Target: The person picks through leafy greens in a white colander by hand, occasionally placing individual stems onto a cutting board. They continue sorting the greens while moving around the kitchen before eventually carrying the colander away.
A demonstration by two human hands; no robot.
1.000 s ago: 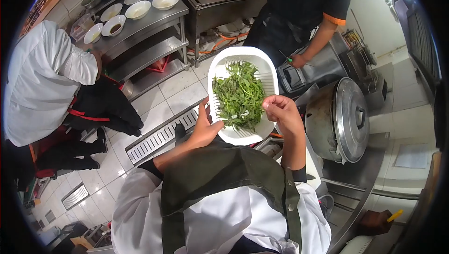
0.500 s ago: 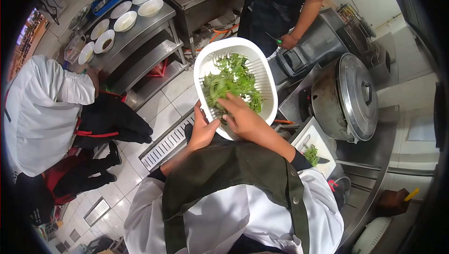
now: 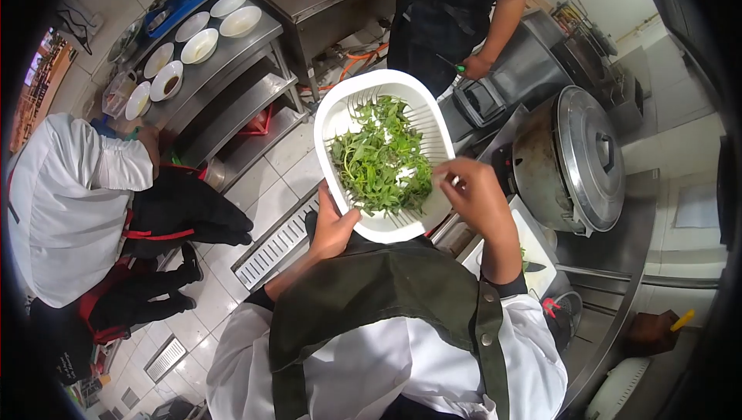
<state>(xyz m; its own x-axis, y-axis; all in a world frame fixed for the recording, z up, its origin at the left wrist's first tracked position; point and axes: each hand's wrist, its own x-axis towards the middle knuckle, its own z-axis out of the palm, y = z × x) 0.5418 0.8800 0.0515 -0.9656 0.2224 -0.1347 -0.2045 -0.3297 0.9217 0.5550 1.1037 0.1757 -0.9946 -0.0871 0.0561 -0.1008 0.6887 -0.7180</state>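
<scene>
A white slatted plastic basket (image 3: 437,115) is held out in front of my chest, tilted toward me. Loose green leafy herbs (image 3: 379,161) lie spread over its bottom. My left hand (image 3: 334,227) grips the lower left of the basket, thumb over the rim and fingers around the outside. At the right rim is my right hand (image 3: 475,196), its fingers curled in toward the thumb; whether anything is pinched there is too small to see.
A white cutting board (image 3: 533,227) with a knife and some greens lies to my right, near a large lidded pot (image 3: 541,161). Several white bowls (image 3: 199,47) stand on a steel table. One co-worker (image 3: 444,10) stands ahead, another (image 3: 69,204) at left.
My right hand has come out of the herbs and moved right, to the basket's rim. The basket is turned slightly, and the herbs lie more evenly spread. My left hand keeps its grip.
</scene>
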